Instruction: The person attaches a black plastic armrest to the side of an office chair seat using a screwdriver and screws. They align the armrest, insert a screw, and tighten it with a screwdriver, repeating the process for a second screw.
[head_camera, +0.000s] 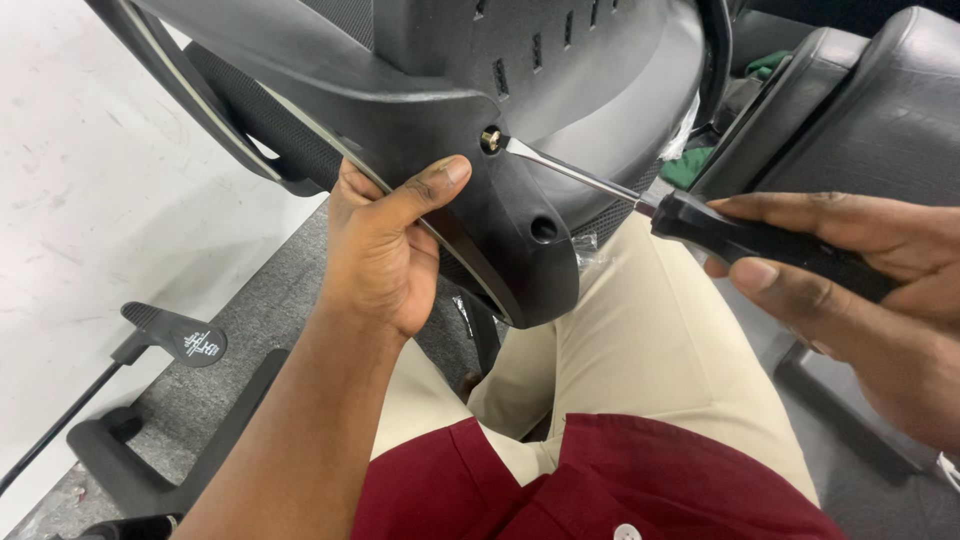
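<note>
Left hand (385, 250) wraps the chair back (450, 130) edge, thumb pressed near the screw (490, 139). Right hand (850, 290) fingers closed around screwdriver (700, 222), tip seated in screw. Risk: shallow angle lets tip slip toward thumb; chair rests unsteadily over lap.

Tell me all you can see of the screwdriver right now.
The screwdriver has a black handle and a thin, shiny metal shaft. It slants up to the left, its tip seated in a brass-coloured screw on the black plastic chair back. The right hand grips the handle; its far end is hidden.
</note>
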